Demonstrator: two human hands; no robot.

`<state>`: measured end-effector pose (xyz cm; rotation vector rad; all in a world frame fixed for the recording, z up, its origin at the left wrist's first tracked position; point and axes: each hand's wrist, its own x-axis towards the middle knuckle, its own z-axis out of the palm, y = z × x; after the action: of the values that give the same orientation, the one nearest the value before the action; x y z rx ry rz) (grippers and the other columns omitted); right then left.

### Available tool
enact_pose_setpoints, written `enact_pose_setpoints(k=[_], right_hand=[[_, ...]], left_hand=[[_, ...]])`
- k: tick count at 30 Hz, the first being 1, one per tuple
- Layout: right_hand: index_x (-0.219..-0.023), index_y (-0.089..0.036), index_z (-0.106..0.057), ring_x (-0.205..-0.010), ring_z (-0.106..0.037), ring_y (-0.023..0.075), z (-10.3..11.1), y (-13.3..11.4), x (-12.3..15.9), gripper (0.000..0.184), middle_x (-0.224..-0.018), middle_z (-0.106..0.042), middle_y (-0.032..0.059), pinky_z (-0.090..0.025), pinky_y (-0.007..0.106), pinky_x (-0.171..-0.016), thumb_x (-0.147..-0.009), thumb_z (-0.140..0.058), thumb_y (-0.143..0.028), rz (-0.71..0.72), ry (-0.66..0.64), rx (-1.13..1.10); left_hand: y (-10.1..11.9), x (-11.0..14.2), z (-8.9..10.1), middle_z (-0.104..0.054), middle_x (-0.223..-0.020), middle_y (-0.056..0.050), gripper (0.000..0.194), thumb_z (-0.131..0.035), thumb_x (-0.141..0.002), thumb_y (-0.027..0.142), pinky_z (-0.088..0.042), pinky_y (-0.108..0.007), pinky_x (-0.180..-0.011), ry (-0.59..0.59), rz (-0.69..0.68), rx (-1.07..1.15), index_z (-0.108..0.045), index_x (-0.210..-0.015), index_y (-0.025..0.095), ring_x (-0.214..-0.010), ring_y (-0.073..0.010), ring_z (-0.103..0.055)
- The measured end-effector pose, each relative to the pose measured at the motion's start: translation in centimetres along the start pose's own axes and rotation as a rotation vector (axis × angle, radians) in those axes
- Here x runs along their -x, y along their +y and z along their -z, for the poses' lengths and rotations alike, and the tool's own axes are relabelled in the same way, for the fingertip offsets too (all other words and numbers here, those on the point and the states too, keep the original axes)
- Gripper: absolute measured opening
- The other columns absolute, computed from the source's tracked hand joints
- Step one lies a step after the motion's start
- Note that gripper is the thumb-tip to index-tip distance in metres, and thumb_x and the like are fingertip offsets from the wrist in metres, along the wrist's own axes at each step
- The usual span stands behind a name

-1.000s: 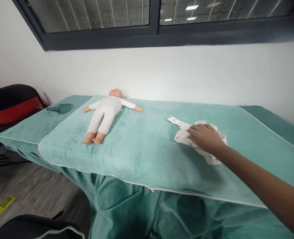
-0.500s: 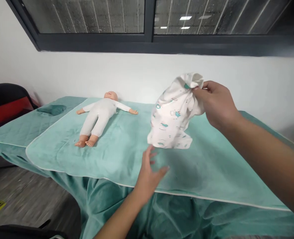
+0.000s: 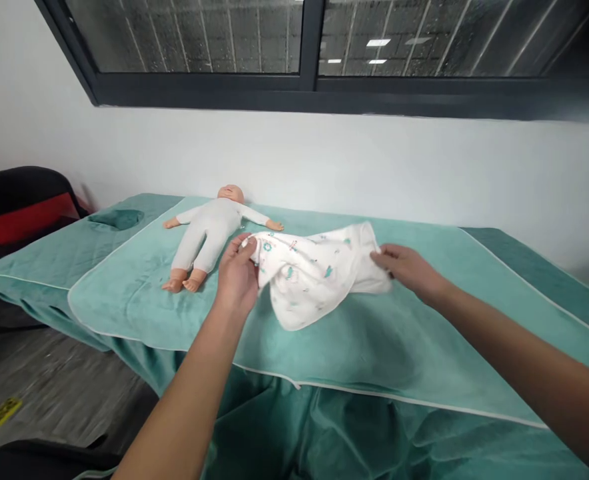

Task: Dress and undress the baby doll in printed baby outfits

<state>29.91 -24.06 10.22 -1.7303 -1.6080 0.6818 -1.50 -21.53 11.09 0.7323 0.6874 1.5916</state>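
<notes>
A white baby garment (image 3: 314,270) with small teal and red prints is stretched between my two hands above the bed. My left hand (image 3: 238,273) pinches its left end, with fingers closed on the cloth. On the other side, my right hand (image 3: 407,267) grips the right edge between thumb and fingers. The garment's middle sags and its lower edge hangs loose; its exact cut is hard to make out. Left of the garment a baby doll (image 3: 207,230) in a white suit lies on its back, arms spread, bare feet toward me.
A light green mat (image 3: 424,360) with pale piping covers the bed, over a darker green cover (image 3: 514,247). The cover has a hole (image 3: 116,219) at the left end. A white wall and a dark window frame (image 3: 199,90) stand behind. A black and red chair (image 3: 19,213) is at left.
My left hand has risen from below and taken hold of the garment. The right hand has come down a little, and the garment has gone from hanging bunched to spread sideways.
</notes>
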Motion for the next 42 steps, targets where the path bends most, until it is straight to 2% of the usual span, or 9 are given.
enact_pose_setpoints(k=[4, 7, 12, 17, 25, 30, 34, 38, 42], right_hand=[[-0.075, -0.021, -0.057, -0.076, -0.063, 0.0233, -2.2, 0.1, 1.4, 0.025, -0.081, -0.069, 0.0056, -0.047, 0.035, -0.066, -0.088, -0.05, -0.042, 0.007, -0.397, 0.489], [-0.092, -0.022, -0.064, -0.08, -0.065, 0.0273, -3.1, -2.0, 2.4, 0.022, -0.091, -0.07, 0.0072, -0.049, 0.04, -0.069, -0.087, -0.054, -0.041, 0.051, -0.426, 0.675], [-0.145, -0.031, -0.038, -0.128, -0.054, 0.0277, -4.1, -8.2, 5.2, 0.071, -0.149, -0.046, 0.0072, -0.051, 0.041, -0.097, -0.083, -0.067, -0.049, 0.31, -0.145, 0.087], [-0.148, -0.027, -0.031, -0.129, -0.053, 0.028, -5.7, -12.9, 5.6, 0.08, -0.146, -0.05, 0.0094, -0.05, 0.042, -0.102, -0.082, -0.071, -0.049, 0.384, -0.112, -0.458], [-0.143, -0.02, -0.041, -0.124, -0.055, 0.0354, -11.7, -4.4, 3.1, 0.085, -0.136, -0.057, 0.0145, -0.045, 0.053, -0.103, -0.074, -0.075, -0.057, 0.173, 0.106, -0.319], [-0.151, -0.021, -0.031, -0.144, -0.032, 0.0368, -18.8, -2.6, 4.4, 0.1, -0.156, -0.037, 0.017, -0.027, 0.055, -0.116, -0.071, -0.077, -0.058, 0.516, -0.132, 0.109], [-0.139, -0.024, -0.049, -0.131, -0.047, 0.0327, -21.6, -5.0, 4.0, 0.062, -0.14, -0.055, 0.0126, -0.036, 0.051, -0.107, -0.084, -0.069, -0.045, 0.667, -0.234, 0.374], [-0.123, -0.023, -0.06, -0.102, -0.062, 0.0258, -19.8, -4.6, 3.4, 0.037, -0.115, -0.064, 0.0099, -0.048, 0.036, -0.086, -0.089, -0.062, -0.037, 0.564, -0.16, 0.399], [-0.115, -0.023, -0.061, -0.093, -0.063, 0.0237, -12.4, 0.1, 4.5, 0.026, -0.104, -0.063, 0.0084, -0.049, 0.033, -0.077, -0.091, -0.054, -0.031, 0.431, 0.116, 0.439]], left_hand=[[3.0, -0.6, -2.1, -0.062, -0.084, 0.001, 0.028, -0.077, -0.072, 0.024, -0.051, -0.023, -0.071, -0.076, -0.106, -0.056, -0.059, -0.094, 0.021, -0.077, -0.0129, -0.062], [5.0, -0.4, -4.1, -0.061, -0.089, 0.0, 0.027, -0.076, -0.076, 0.028, -0.054, -0.026, -0.072, -0.165, -0.214, -0.132, -0.058, -0.095, 0.024, -0.085, -0.0165, -0.065], [6.4, -0.1, -7.4, -0.059, -0.098, -0.002, 0.034, -0.069, -0.086, 0.032, -0.054, -0.039, -0.089, -0.38, -0.447, -0.346, -0.055, -0.116, 0.027, -0.112, -0.0264, -0.062], [3.9, 0.5, -10.1, -0.062, -0.107, -0.001, 0.029, -0.052, -0.095, 0.029, -0.055, -0.04, -0.09, -0.668, -0.597, -0.525, -0.05, -0.124, 0.029, -0.11, -0.0225, -0.065], [5.0, 0.4, -7.7, -0.045, -0.144, -0.007, 0.048, -0.058, -0.091, 0.031, -0.047, -0.042, -0.107, -0.6, -0.897, -0.53, -0.038, -0.134, 0.03, -0.132, -0.0257, -0.05], [7.2, 0.5, -6.3, -0.032, -0.155, -0.001, 0.053, -0.054, -0.091, 0.029, -0.044, -0.038, -0.111, -0.459, -1.167, -0.665, -0.032, -0.139, 0.037, -0.141, -0.0243, -0.04], [7.1, 1.4, -5.3, -0.036, -0.154, -0.004, 0.051, -0.044, -0.095, 0.019, -0.037, -0.039, -0.117, -0.458, -1.211, -0.864, -0.032, -0.142, 0.033, -0.145, -0.0221, -0.034], [7.2, 1.5, -3.2, -0.05, -0.142, -0.004, 0.044, -0.037, -0.1, 0.024, -0.038, -0.045, -0.115, -0.391, -1.221, -1.101, -0.036, -0.143, 0.035, -0.138, -0.0244, -0.043], [6.2, 1.1, -1.2, -0.057, -0.127, -0.005, 0.043, -0.033, -0.099, 0.021, -0.044, -0.047, -0.106, -0.385, -1.246, -1.2, -0.045, -0.139, 0.031, -0.123, -0.026, -0.053]])
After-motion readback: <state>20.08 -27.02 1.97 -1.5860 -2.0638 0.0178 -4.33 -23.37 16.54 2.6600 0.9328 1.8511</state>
